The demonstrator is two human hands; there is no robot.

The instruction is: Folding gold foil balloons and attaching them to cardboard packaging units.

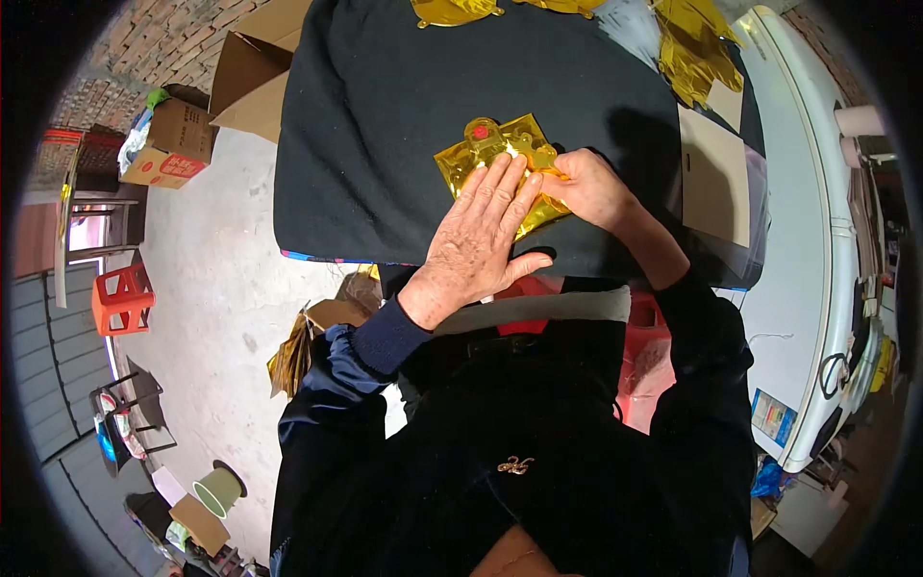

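A shiny gold foil sheet point(500, 163) is pressed flat onto the black cloth-covered table point(385, 115) by the open left hand point(481, 231); its right edge is pinched by the right hand point(586, 188).

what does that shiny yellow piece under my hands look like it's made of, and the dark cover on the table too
The yellow piece looks like thin metallic foil or foil-faced paper: glossy gold, bright glints, creases. The left hand lies flat on it; the right hand pinches its edge. The dark table cover looks like matte fabric, perhaps felt or fleece: no shine, soft rounded edges.
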